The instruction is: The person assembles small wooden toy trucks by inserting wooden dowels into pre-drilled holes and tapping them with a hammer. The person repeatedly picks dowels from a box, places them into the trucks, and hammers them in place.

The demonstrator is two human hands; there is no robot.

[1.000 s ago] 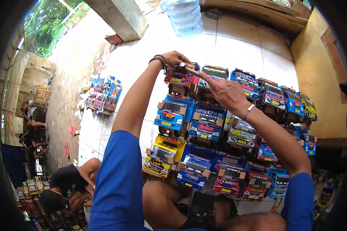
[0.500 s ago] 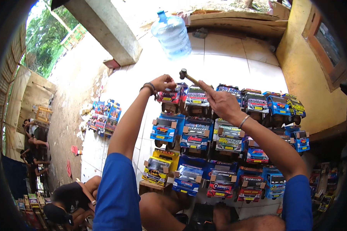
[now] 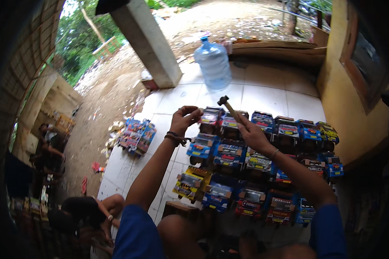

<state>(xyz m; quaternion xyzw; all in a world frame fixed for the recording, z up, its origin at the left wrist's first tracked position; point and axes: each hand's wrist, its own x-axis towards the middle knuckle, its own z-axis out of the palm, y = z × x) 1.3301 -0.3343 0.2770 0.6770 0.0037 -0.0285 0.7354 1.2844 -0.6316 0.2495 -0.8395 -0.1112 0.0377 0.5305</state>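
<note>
My right hand (image 3: 256, 137) is closed round the wooden handle of a hammer (image 3: 233, 111), its dark head raised up and to the left. Over the left end of the back row of toy trucks, my left hand (image 3: 186, 120) has thumb and fingers pinched together. A small pale bit shows at those fingertips, too small to name. Below both hands stand several colourful toy trucks in rows, among them a red one (image 3: 211, 117) by the left fingertips, a blue one (image 3: 201, 146) and a yellow one (image 3: 188, 184).
A clear blue water jug (image 3: 213, 67) stands on the white tiles beyond the trucks. More toy trucks (image 3: 136, 136) sit at the left tile edge. A concrete pillar (image 3: 149, 47) rises behind them. Another person (image 3: 84, 216) crouches at lower left. A yellow wall (image 3: 339, 82) bounds the right.
The view has shifted, so the trucks and jug appear lower and farther right. Relative to the trucks, my left hand has drawn left and nearer. The hammer remains in my right hand.
</note>
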